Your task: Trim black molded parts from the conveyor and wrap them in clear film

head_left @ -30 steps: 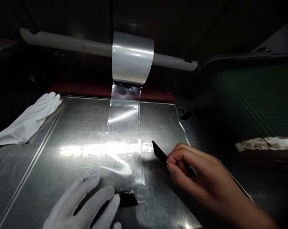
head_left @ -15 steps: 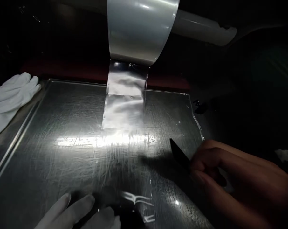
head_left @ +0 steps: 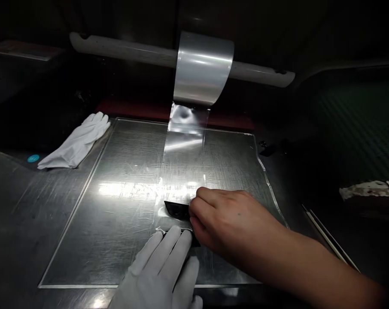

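Observation:
My left hand [head_left: 164, 266], in a white glove, lies with its fingers stretched flat over a dark flat piece [head_left: 196, 241] near the lower end of a clear film strip [head_left: 184, 161]. The gloved fingers hide most of that piece. My bare right hand [head_left: 218, 214] pinches a flat black blade [head_left: 176, 210] with a pointed end. This blade lies across the strip just beyond the left fingertips; whether it touches the film I cannot tell. Upward, the strip runs to a large roll of clear film [head_left: 205, 64].
A white bar [head_left: 262, 75] passes through the roll. Under the strip is a scratched clear sheet [head_left: 94, 240] on a metal table [head_left: 17, 206]. A white glove [head_left: 78, 141] and a blue round sticker [head_left: 33, 158] are at the left. Thin sticks [head_left: 329, 240] lie at the right.
My right hand has brought the blade left, over the strip. The strip now reaches down to my left hand, which lies flat further up the sheet. The view has shifted back.

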The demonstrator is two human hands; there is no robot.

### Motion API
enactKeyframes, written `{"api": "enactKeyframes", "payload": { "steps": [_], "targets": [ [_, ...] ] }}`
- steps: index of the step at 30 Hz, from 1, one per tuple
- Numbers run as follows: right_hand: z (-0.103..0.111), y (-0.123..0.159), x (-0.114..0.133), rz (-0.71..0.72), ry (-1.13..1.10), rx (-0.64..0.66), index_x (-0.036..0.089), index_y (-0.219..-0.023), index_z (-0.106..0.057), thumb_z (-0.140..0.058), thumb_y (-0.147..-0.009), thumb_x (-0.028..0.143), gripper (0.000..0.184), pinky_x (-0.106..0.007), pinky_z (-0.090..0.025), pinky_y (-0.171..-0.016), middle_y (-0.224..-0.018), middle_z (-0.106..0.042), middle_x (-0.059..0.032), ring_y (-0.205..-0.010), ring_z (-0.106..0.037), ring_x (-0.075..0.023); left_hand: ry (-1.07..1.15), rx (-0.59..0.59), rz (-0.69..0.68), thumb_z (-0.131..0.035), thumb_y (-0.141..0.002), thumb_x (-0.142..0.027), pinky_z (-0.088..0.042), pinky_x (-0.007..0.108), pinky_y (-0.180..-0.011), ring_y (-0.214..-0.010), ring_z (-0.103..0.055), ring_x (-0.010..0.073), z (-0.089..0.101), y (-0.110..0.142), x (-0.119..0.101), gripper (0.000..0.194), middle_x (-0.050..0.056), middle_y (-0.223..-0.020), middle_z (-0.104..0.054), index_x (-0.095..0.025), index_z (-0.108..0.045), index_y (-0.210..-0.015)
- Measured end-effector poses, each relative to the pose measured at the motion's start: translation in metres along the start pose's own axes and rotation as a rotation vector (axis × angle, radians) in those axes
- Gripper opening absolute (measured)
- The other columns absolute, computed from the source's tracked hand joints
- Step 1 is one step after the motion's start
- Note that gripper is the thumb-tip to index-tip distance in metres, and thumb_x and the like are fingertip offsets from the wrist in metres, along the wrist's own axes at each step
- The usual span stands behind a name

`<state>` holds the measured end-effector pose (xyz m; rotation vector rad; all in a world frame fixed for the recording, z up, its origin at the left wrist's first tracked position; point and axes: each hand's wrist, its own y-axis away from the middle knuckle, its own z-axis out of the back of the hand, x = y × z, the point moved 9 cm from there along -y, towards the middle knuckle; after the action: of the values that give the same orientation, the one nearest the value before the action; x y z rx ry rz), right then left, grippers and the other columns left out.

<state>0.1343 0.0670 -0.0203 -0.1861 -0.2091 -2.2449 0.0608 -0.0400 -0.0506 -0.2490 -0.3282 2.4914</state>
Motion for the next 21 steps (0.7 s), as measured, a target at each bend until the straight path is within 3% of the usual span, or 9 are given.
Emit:
{"api": "enactKeyframes", "payload": {
  "steps": [6, 14, 17, 19, 21],
  "targets": [
    [-0.005, -0.002, 0.009, 0.029, 0.019, 0.040, 0.020, -0.089, -0.060, -0.063, -0.096, 0.012, 0.011, -0.031, -0.029, -0.054, -0.083, -0.058, 0.0009, -0.063, -0.052, -0.0161, 0.024, 0.055, -0.006, -0.053, -0.101, -0.048, -0.065, 0.043, -0.098, -0.127, -0.069, 0.0274, -0.005, -0.003, -0.003, 0.032, 0.006, -0.132, -0.075, -0.026, -0.068, -0.119],
    [-0.010, -0.006, 0.003, -0.054, -0.055, 0.101, 0.019, -0.093, -0.066, -0.059, -0.103, 0.022, 0.012, -0.031, -0.038, -0.060, -0.089, -0.065, -0.0012, -0.069, -0.060, -0.0179, 0.093, -0.055, 0.077, -0.054, -0.100, -0.047, -0.063, 0.043, -0.100, -0.125, -0.069, 0.0269, -0.003, -0.001, 0.003, 0.028, 0.006, -0.130, -0.076, -0.026, -0.071, -0.109],
    [0.005, 0.038, -0.019, -0.142, -0.229, -0.067, 0.021, -0.100, -0.066, -0.055, -0.106, 0.025, 0.014, -0.030, -0.044, -0.068, -0.092, -0.066, -0.0019, -0.077, -0.063, -0.0176, 0.114, -0.096, 0.016, -0.054, -0.102, -0.039, -0.063, 0.042, -0.100, -0.122, -0.071, 0.0261, 0.010, 0.001, 0.004, 0.024, 0.003, -0.128, -0.077, -0.026, -0.071, -0.111],
    [0.011, 0.090, -0.047, -0.270, -0.271, -0.225, 0.022, -0.105, -0.065, -0.053, -0.107, 0.026, 0.013, -0.029, -0.047, -0.071, -0.094, -0.065, -0.0028, -0.081, -0.063, -0.0175, 0.153, -0.113, 0.027, -0.052, -0.103, -0.035, -0.061, 0.043, -0.104, -0.125, -0.069, 0.0268, 0.019, 0.008, 0.015, 0.025, 0.003, -0.133, -0.074, -0.027, -0.071, -0.117],
    [0.012, 0.151, -0.079, -0.459, -0.172, -0.380, 0.022, -0.109, -0.064, -0.053, -0.108, 0.028, 0.012, -0.031, -0.050, -0.075, -0.098, -0.066, -0.0050, -0.085, -0.065, -0.0193, 0.213, -0.164, 0.115, -0.052, -0.101, -0.033, -0.058, 0.050, -0.109, -0.131, -0.065, 0.0302, 0.026, 0.021, 0.039, 0.030, 0.004, -0.142, -0.069, -0.030, -0.067, -0.128]
  ]
}}
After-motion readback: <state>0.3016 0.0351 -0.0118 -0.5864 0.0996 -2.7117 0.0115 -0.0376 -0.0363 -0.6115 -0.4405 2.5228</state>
